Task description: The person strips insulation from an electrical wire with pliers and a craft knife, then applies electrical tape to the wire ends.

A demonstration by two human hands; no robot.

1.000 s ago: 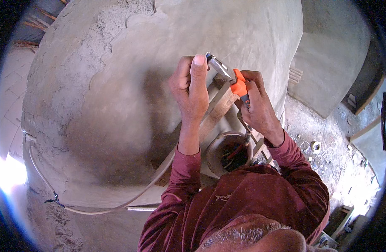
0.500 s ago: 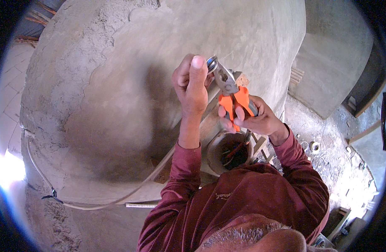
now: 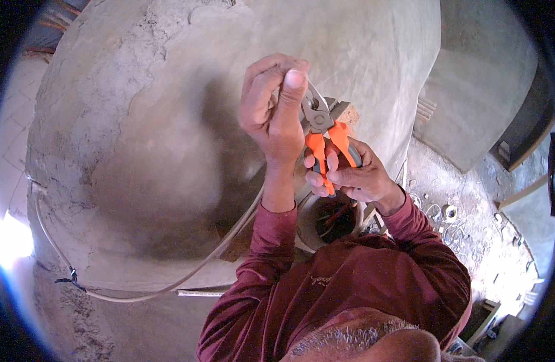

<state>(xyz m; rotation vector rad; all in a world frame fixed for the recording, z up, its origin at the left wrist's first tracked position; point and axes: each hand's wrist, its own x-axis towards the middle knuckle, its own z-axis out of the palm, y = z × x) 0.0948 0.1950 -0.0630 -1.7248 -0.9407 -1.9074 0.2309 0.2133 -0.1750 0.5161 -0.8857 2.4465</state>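
Note:
My right hand [image 3: 363, 175] is wrapped round the orange and grey handles of a pair of pliers [image 3: 319, 119], which point up and slightly left. The handles stand a little apart. My left hand [image 3: 273, 108] is closed in front of the plier tips, thumb against fingers. Those fingers hide the ends of the jaws and whatever they pinch there. Both hands are raised before a grey plastered wall [image 3: 169, 151].
Below my right hand stands a round bucket [image 3: 307, 226] with tools inside. A pale cable [image 3: 187, 279] sags along the wall's foot. Behind the pliers is a brick-like block [image 3: 348, 114]. Rubble and a tape-like roll [image 3: 449, 212] lie on the floor at right.
My left fingers have closed over the plier tips, covering the shiny, bluish item seen there before. My right hand and the pliers have shifted slightly left and down.

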